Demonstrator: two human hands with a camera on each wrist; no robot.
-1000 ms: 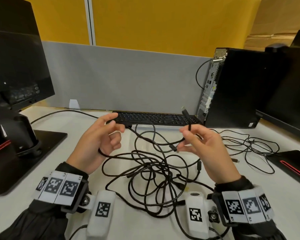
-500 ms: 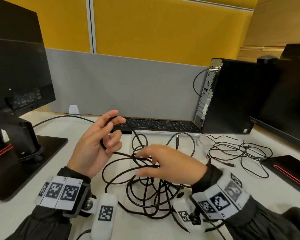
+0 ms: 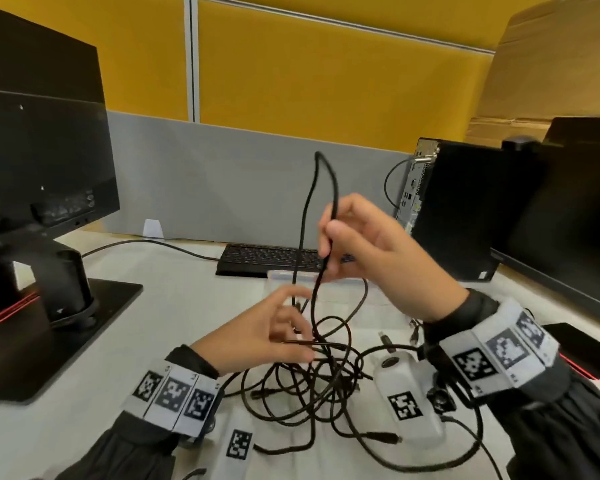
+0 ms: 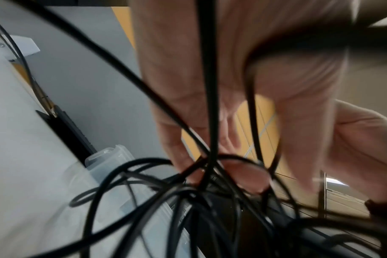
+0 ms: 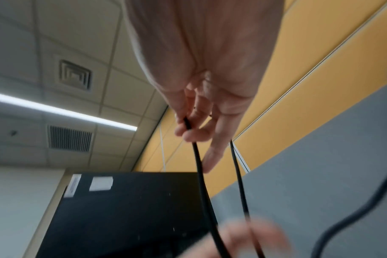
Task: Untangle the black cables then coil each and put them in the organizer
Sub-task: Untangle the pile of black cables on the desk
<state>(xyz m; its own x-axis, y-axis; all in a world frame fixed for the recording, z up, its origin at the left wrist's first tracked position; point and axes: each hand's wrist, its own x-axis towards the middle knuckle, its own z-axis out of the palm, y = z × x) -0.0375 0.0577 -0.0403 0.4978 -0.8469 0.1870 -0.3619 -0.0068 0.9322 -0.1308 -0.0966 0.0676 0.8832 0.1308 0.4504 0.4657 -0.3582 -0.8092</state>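
Observation:
A tangle of black cables (image 3: 323,375) lies on the white desk in front of me. My right hand (image 3: 329,237) is raised above it and pinches one black cable, whose loop (image 3: 321,161) arcs up past the fingers. In the right wrist view the thumb and fingertips (image 5: 188,129) squeeze that strand, and a second strand (image 5: 239,174) hangs beside it. My left hand (image 3: 291,323) is low at the tangle's left edge. A strand runs between its fingers (image 4: 177,139), which close where the cables cross. The clear plastic organizer (image 3: 281,276) sits just behind the hands.
A black keyboard (image 3: 264,259) lies behind the organizer. The left side holds a monitor (image 3: 39,150) on a black stand base (image 3: 94,327). A PC tower (image 3: 465,209) and a second monitor (image 3: 568,220) stand at the right. A loose plug end (image 3: 381,437) lies near the front.
My right hand rose from the tangle and lifted a loop of cable high. The left hand dropped from its raised position down and right to the tangle.

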